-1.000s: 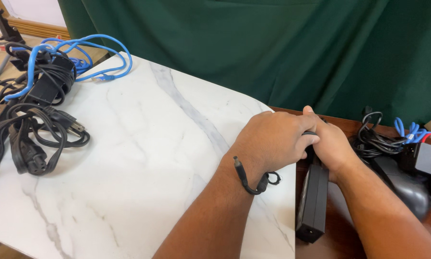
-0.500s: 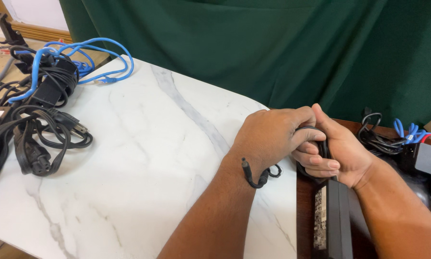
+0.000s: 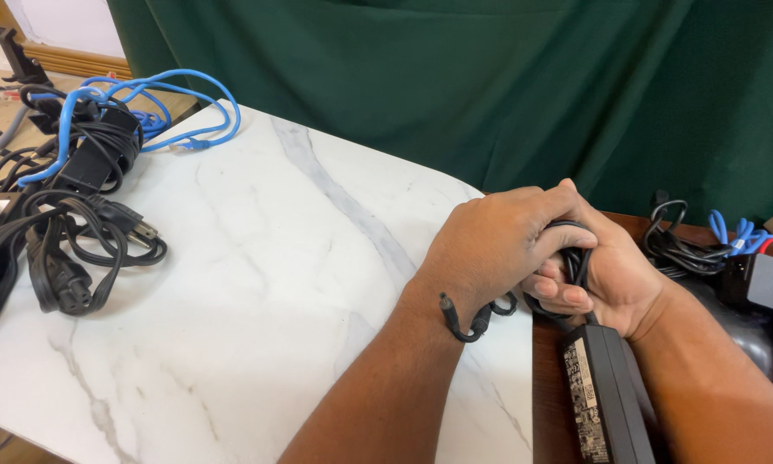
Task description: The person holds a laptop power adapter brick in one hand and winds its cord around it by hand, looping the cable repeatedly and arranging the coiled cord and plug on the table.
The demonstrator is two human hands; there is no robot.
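White marble tabletop [image 3: 257, 283] across most of the view, backed by a green curtain [image 3: 455, 86]. At far left, a heap of black power cords [image 3: 51, 223] tangled with a blue cable [image 3: 146, 107]. At the right edge of the marble, over dark wood, left hand [image 3: 498, 245] wrapped over right hand [image 3: 605, 275], both closed around a coiled black adapter cord [image 3: 575, 258]. Below the hands, black power adapter brick [image 3: 605, 404], lying lengthwise. Under the left wrist, barrel plug [image 3: 448, 308] poking out free.
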